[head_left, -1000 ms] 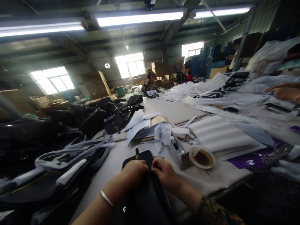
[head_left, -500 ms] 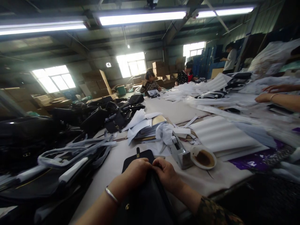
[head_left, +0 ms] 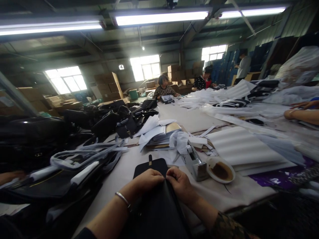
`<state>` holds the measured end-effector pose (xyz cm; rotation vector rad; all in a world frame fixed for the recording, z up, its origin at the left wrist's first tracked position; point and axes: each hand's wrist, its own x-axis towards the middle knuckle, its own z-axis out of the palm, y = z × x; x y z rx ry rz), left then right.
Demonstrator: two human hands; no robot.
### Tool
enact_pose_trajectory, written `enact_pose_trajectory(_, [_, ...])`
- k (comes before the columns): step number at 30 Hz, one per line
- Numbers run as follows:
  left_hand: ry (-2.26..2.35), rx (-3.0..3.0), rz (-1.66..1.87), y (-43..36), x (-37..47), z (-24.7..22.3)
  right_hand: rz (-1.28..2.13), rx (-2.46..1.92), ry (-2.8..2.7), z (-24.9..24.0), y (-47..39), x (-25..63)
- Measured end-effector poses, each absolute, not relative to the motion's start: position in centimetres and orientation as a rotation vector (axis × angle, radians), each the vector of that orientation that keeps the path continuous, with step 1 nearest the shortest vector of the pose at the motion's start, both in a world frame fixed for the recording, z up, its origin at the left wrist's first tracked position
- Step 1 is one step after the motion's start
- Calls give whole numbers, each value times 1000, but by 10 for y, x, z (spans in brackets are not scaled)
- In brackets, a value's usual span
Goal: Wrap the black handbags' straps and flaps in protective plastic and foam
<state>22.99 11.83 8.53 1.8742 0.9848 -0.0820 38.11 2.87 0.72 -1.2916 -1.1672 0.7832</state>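
A black leather-like bag (head_left: 157, 212) lies in front of me at the table's near edge. A short strap with a gold-coloured fitting (head_left: 150, 160) sticks out from its far end. My left hand (head_left: 149, 178) rests across the bag, its fingers pinched at the bag's right side. Opposite it, my right hand (head_left: 179, 184) pinches the same edge from the right, thumb and forefinger together. The two sets of fingertips nearly meet. Whatever small part lies between them is hidden.
Right of the bag stand a tape dispenser (head_left: 196, 166) and a white bowl of brown stuff (head_left: 220, 170). Beyond are papers (head_left: 159, 132) and white foam sheets (head_left: 246, 146). Black bags (head_left: 104, 122) pile up leftward. Co-workers' hands show at left (head_left: 11, 177) and right (head_left: 304, 109).
The view has shifted slightly, so the scene sits further right. My hands stay pinched on the bag's edge. A co-worker's hand has come into view at the left.
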Motion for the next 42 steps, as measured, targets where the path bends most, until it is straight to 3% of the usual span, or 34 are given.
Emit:
enact_pose_trajectory(14, [929,1928,-9,117,231,76,733,-1371,-1170,-3,34,385])
enact_pose_trajectory(19, [979,2219,16,107,237,78,572,-1425,-1271,43,17,381])
enact_pose_trajectory(22, [995,2352,-19,107,237,78,581,-1232,-1665,85,-7,370])
enact_pose_trajectory(26, [933,2483,14,99,202,96,877,-1152,-2343,100,-32,353])
enact_pose_trajectory(29, [789,2528,-6,76,152,117,973,-1364,-2414,86,-38,351])
enact_pose_trajectory(33, [714,2513,-171,46,99,118,846,-1505,-2351,83,-40,348])
enact_pose_trajectory(36, [941,2441,139,42,87,96,601,-1596,-2210,85,-36,341])
enact_pose_trajectory(39, [1390,1967,634,50,82,74,338,-1771,-1945,76,-31,338])
enact_pose_trajectory(42, [1506,1471,688,56,72,62,410,-1969,-1658,61,-26,345])
